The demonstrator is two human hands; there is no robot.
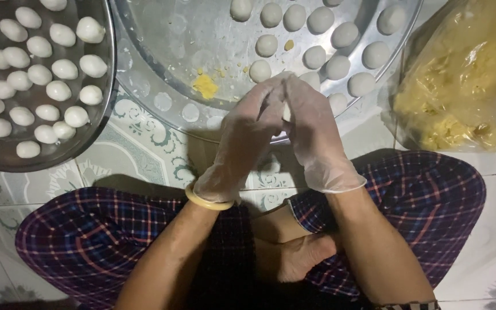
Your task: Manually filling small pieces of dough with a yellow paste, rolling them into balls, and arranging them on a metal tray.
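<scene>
My left hand (241, 140) and my right hand (316, 138), both in thin clear gloves, press together over the near rim of a large round metal tray (162, 74). Between the fingertips a small white piece of dough (286, 110) just shows, mostly hidden. A pale yellow bangle (208, 201) circles my left wrist. On the tray lie several white dough balls (316, 56) in rows at the far right, and a smear of yellow filling (205, 86) near its middle.
A second metal tray (41, 150) at the left is packed with several white dough balls. A clear plastic bag of yellow filling (460, 86) sits at the right. Patterned floor tiles (139, 155) lie below; my crossed legs in plaid trousers (431, 195) fill the foreground.
</scene>
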